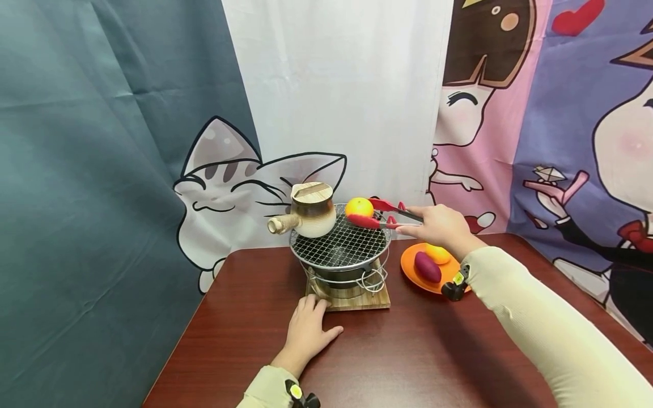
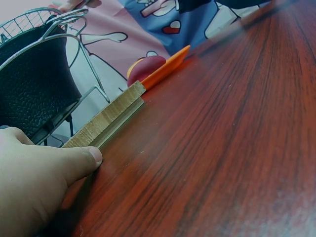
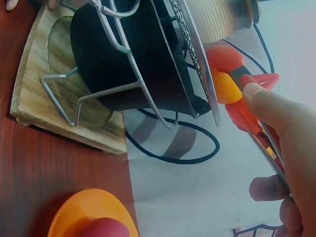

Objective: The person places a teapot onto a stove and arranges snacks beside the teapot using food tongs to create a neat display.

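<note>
My right hand [image 1: 440,226] grips a pair of red-tipped tongs [image 1: 390,223] over the right side of a small round grill. An orange [image 1: 359,208] sits between the tong tips, close over the wire mesh [image 1: 340,243]. In the right wrist view the orange [image 3: 226,88] shows partly, with the tips on both sides. My left hand [image 1: 306,334] rests at the near left corner of the wooden base [image 1: 357,303], fingers spread and thumb out to the side. In the left wrist view the thumb [image 2: 81,162] lies at the board's edge.
A small pot [image 1: 313,215] with a wooden lid and side handle stands on the grill's left part. To the right, an orange plate [image 1: 412,275] carries a purple sweet potato [image 1: 427,267] and a yellow-orange fruit [image 1: 437,254]. Printed curtains hang behind the table [image 1: 245,317].
</note>
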`<control>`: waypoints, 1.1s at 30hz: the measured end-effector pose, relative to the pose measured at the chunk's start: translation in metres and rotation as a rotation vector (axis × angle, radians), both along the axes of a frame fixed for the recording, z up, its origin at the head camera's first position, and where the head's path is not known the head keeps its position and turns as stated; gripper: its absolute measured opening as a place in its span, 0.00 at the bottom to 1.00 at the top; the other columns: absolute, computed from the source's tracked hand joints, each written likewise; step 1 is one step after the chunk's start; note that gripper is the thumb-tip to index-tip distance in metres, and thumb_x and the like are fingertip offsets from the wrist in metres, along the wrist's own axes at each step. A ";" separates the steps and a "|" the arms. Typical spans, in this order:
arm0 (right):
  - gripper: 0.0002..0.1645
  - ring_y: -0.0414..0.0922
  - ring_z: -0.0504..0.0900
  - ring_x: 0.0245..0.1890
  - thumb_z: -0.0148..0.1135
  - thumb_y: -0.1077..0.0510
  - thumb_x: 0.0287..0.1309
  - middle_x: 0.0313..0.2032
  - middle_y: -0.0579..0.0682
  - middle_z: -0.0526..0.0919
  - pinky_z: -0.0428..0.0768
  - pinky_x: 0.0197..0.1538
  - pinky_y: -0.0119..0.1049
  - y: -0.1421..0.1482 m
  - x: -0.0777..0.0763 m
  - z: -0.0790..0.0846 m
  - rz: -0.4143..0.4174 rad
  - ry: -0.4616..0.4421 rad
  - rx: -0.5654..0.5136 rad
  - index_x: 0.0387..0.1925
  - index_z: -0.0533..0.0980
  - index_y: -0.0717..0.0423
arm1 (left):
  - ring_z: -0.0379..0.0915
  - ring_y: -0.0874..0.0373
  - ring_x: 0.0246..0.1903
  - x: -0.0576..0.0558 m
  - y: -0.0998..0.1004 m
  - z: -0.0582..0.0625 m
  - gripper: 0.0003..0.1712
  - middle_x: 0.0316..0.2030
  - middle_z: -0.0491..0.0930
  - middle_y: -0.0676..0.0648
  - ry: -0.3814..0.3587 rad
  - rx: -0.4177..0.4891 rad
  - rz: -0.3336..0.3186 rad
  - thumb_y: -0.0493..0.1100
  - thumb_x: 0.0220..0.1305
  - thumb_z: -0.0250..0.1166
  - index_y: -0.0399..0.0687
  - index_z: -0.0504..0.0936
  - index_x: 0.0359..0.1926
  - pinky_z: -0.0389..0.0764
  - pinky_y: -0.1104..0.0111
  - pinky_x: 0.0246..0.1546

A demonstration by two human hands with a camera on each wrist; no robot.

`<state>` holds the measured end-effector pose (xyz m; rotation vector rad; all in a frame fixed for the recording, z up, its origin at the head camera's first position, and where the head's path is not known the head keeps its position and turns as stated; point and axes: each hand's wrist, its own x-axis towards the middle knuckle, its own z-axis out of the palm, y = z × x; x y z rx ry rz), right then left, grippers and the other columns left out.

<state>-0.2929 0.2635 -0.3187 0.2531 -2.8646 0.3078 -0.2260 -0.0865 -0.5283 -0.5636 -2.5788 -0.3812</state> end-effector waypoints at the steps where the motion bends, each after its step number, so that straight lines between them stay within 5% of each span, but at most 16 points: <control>1: 0.52 0.58 0.82 0.46 0.56 0.17 0.50 0.53 0.64 0.83 0.79 0.28 0.48 -0.002 0.000 0.000 0.000 0.000 0.000 0.71 0.71 0.39 | 0.68 0.47 0.55 0.000 0.000 0.000 0.34 0.46 0.72 0.48 0.002 0.000 -0.001 0.67 0.47 0.76 0.53 0.80 0.48 0.72 0.55 0.57; 33: 0.53 0.57 0.82 0.45 0.57 0.18 0.51 0.54 0.63 0.84 0.82 0.38 0.56 -0.020 -0.010 0.001 0.016 -0.013 0.006 0.71 0.71 0.42 | 0.68 0.47 0.55 0.001 0.000 0.002 0.34 0.47 0.72 0.48 -0.001 -0.004 -0.002 0.67 0.48 0.75 0.52 0.80 0.49 0.72 0.55 0.58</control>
